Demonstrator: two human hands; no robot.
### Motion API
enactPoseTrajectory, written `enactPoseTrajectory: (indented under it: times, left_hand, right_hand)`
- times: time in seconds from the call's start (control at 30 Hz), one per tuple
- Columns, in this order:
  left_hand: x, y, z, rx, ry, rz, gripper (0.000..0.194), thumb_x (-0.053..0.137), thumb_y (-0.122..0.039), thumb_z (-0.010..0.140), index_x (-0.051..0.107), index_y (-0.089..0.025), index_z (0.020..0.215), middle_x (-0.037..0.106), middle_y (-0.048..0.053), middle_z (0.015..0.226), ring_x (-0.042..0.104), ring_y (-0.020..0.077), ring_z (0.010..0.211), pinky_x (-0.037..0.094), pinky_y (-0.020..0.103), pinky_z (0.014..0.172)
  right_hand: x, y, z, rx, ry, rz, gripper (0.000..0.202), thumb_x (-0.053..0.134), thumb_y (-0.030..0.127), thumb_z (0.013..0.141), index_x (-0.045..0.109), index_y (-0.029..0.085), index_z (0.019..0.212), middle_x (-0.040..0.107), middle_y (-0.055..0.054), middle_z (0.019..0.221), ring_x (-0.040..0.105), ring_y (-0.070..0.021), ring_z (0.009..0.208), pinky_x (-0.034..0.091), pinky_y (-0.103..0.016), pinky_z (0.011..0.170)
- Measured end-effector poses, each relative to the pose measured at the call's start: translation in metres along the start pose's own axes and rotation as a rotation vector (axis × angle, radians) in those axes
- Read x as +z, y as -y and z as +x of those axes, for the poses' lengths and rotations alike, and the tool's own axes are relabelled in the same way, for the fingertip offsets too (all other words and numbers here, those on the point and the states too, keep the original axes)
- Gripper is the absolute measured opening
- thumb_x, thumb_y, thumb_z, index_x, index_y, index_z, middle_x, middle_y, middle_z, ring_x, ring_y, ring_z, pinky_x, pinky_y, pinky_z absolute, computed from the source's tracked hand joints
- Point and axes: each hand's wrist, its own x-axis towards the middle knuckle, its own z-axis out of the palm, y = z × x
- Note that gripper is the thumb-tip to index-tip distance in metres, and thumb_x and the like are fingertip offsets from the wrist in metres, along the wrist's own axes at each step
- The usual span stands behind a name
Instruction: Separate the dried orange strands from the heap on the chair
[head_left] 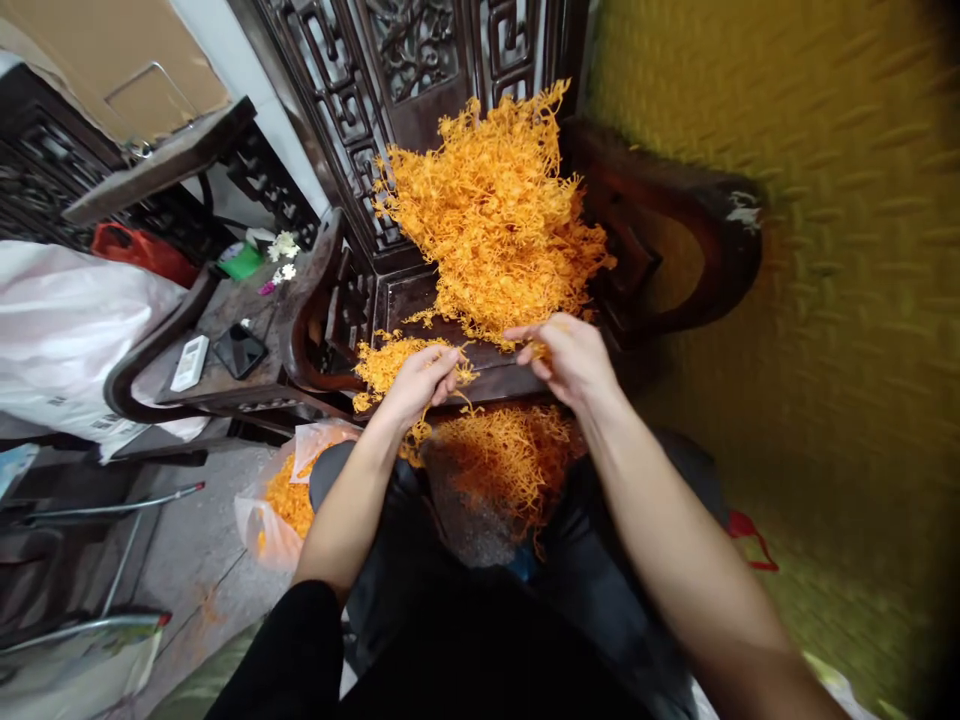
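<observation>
Orange stringy strands (495, 220) are being picked at the front edge of the dark carved wooden chair (675, 250); few are being pinched by the left hand (420, 382) and right hand (570, 355). Most are remaining heaped; some are lying in the clear plastic bag (281, 505).

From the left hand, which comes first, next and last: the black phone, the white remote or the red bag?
From the left hand:
1. Black phone, on the side table to its left.
2. White remote, just beyond the phone.
3. Red bag, far back left.
</observation>
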Motion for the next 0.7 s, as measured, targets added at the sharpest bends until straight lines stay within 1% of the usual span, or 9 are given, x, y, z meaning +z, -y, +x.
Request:
enactPoseTrajectory:
  times: [0.07,0.13,0.2,0.33,0.4,0.47,0.53,0.6,0.7]
  left_hand:
    - [0.002,-0.001,0.003,0.048,-0.063,-0.033,0.041,0.078,-0.053,0.081,0.063,-0.017,0.091,0.054,-0.007,0.055,0.036,0.0033,0.038,0.024,0.018,0.040]
    - [0.004,-0.002,0.003,0.089,-0.101,-0.030,0.042,0.080,-0.052,0.080,0.062,-0.016,0.092,0.057,-0.006,0.060,0.040,0.0031,0.042,0.026,0.017,0.042]
    - [0.006,-0.003,0.002,0.131,-0.125,-0.013,0.042,0.080,-0.053,0.081,0.062,-0.016,0.092,0.061,-0.004,0.063,0.042,0.0030,0.043,0.028,0.017,0.044]
    - [0.011,-0.003,-0.002,0.197,-0.088,0.003,0.040,0.077,-0.051,0.083,0.060,-0.016,0.089,0.066,-0.001,0.068,0.044,0.0036,0.046,0.031,0.018,0.047]
    - [0.010,-0.005,-0.003,0.213,-0.074,-0.015,0.038,0.078,-0.048,0.083,0.058,-0.016,0.084,0.064,-0.001,0.063,0.042,0.0039,0.044,0.029,0.019,0.046]
    - [0.004,-0.008,-0.004,0.240,-0.152,-0.073,0.038,0.081,-0.044,0.080,0.055,-0.017,0.080,0.058,-0.004,0.055,0.035,0.0034,0.041,0.023,0.019,0.044]
    - [-0.003,-0.012,-0.003,0.249,-0.250,-0.158,0.038,0.083,-0.042,0.077,0.054,-0.018,0.080,0.051,-0.007,0.052,0.028,0.0028,0.039,0.020,0.019,0.043]
    - [-0.007,-0.016,-0.002,0.179,-0.245,-0.243,0.038,0.084,-0.045,0.077,0.058,-0.018,0.086,0.046,-0.009,0.054,0.027,0.0026,0.040,0.022,0.018,0.044]
    - [-0.005,-0.020,-0.001,-0.005,-0.095,-0.369,0.044,0.077,-0.055,0.081,0.064,-0.018,0.100,0.048,-0.006,0.063,0.037,0.0047,0.045,0.032,0.019,0.047]
  right_hand:
    - [0.009,-0.008,-0.006,0.108,0.133,-0.022,0.024,0.074,0.019,0.070,0.053,0.020,0.080,0.074,-0.005,0.076,0.059,-0.0097,0.044,0.025,-0.018,0.032]
    - [0.019,-0.016,-0.012,0.142,0.249,-0.048,0.025,0.076,0.022,0.071,0.064,0.017,0.093,0.073,-0.003,0.073,0.057,-0.0092,0.043,0.027,-0.018,0.032]
    - [0.026,-0.023,-0.017,0.128,0.303,-0.072,0.033,0.081,0.033,0.074,0.072,0.014,0.099,0.069,-0.002,0.067,0.056,-0.0085,0.044,0.028,-0.018,0.032]
    - [0.031,-0.031,-0.021,0.079,0.358,-0.153,0.041,0.082,0.053,0.076,0.076,0.015,0.090,0.057,0.003,0.051,0.043,-0.0059,0.039,0.026,-0.018,0.032]
    - [0.029,-0.030,-0.019,0.051,0.330,-0.170,0.038,0.082,0.053,0.076,0.072,0.016,0.079,0.052,0.005,0.045,0.038,-0.0051,0.035,0.024,-0.018,0.032]
    - [0.023,-0.025,-0.014,-0.020,0.152,-0.094,0.035,0.083,0.048,0.075,0.066,0.018,0.071,0.047,0.007,0.042,0.037,-0.0049,0.033,0.023,-0.018,0.032]
    - [0.016,-0.018,-0.008,-0.067,-0.021,0.005,0.029,0.080,0.041,0.076,0.063,0.019,0.070,0.053,0.005,0.047,0.042,-0.0054,0.034,0.022,-0.018,0.031]
    - [0.013,-0.014,-0.004,-0.021,-0.016,0.010,0.020,0.074,0.033,0.077,0.064,0.018,0.072,0.066,-0.001,0.061,0.050,-0.0063,0.037,0.023,-0.018,0.030]
    - [0.018,-0.018,-0.007,0.082,0.113,-0.103,0.010,0.066,0.024,0.077,0.068,0.014,0.079,0.075,-0.010,0.078,0.056,-0.0079,0.040,0.025,-0.019,0.030]
